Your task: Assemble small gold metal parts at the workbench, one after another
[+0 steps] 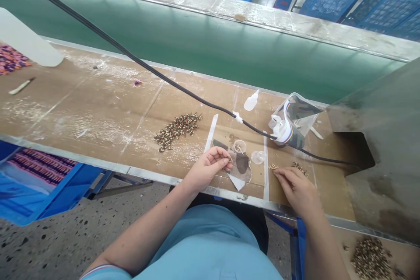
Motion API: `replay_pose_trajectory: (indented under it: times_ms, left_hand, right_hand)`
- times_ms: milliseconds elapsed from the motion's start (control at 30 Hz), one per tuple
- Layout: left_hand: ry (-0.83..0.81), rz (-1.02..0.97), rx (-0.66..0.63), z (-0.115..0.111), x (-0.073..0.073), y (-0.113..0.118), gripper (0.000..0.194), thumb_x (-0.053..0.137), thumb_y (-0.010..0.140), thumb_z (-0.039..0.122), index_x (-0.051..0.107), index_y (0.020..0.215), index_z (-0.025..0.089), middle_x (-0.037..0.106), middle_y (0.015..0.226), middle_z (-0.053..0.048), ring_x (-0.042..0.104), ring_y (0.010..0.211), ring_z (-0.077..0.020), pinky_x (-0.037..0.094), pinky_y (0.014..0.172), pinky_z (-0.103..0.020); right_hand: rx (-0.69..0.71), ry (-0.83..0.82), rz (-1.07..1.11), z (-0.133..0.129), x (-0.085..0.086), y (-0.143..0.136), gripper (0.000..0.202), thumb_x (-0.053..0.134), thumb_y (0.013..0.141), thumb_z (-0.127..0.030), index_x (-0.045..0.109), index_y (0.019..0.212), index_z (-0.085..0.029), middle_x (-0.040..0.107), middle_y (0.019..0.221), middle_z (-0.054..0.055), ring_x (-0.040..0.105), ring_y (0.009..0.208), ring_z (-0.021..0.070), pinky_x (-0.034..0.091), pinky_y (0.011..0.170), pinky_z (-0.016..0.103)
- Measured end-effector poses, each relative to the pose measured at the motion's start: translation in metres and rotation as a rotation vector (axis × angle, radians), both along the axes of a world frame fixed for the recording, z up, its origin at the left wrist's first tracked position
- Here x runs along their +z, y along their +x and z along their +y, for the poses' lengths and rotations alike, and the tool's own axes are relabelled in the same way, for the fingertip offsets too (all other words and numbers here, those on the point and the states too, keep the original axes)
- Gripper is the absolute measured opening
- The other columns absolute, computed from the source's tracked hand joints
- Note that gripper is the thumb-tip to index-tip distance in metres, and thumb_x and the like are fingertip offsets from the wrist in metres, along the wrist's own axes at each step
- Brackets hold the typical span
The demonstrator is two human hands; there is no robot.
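Observation:
My left hand [212,167] is closed in a pinch on a small dark-and-gold piece [229,159], held over a grey-brown scrap sheet [242,164]. Farther right, my right hand [299,189] has its thumb and fingertips together at the cardboard, touching or just beside a few tiny pale gold bits [273,167]. Whether it grips one is too small to see. Several dark-and-gold pieces [300,169] lie just behind its knuckles. Between the hands stand a small clear cup [239,145] with a thin stick in it and a second clear dish [258,157].
A loose heap of small brown-and-gold pieces [179,131] lies on the left. A black cable [183,85] crosses above the bench. Behind are a white dropper-shaped item [251,101] and a clear cut container [292,123]. A metal housing [380,153] bounds the right side.

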State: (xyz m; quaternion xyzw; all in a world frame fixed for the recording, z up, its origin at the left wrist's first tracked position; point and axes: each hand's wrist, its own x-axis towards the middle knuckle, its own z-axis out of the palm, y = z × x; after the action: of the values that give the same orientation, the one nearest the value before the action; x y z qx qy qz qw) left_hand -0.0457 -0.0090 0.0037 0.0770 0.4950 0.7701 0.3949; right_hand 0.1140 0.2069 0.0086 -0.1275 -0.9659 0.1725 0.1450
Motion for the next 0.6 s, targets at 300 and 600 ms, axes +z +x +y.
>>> replay_pose_trajectory:
  times_ms: [300,600]
  left_hand:
    - [0.004,0.002,-0.006,0.0,-0.001,0.0,0.025,0.076,0.069,0.032,0.059,0.078,0.015,0.06,0.069,0.001,0.06,0.064,-0.0102,0.049,0.066,-0.025]
    - [0.002,0.002,-0.007,0.0,-0.002,0.0,0.025,0.075,0.069,0.031,0.058,0.077,0.015,0.061,0.072,0.0,0.06,0.065,-0.0103,0.05,0.065,-0.025]
  right_hand:
    - [-0.081,0.069,0.053,-0.007,0.002,0.006,0.035,0.043,0.092,-0.046,0.066,0.08,-0.024,0.067,0.08,0.003,0.063,0.067,0.0143,0.047,0.057,0.026]
    - [-0.068,0.191,0.08,-0.013,-0.006,0.005,0.031,0.041,0.094,-0.038,0.065,0.082,-0.023,0.066,0.082,0.002,0.062,0.068,0.0125,0.045,0.059,0.024]
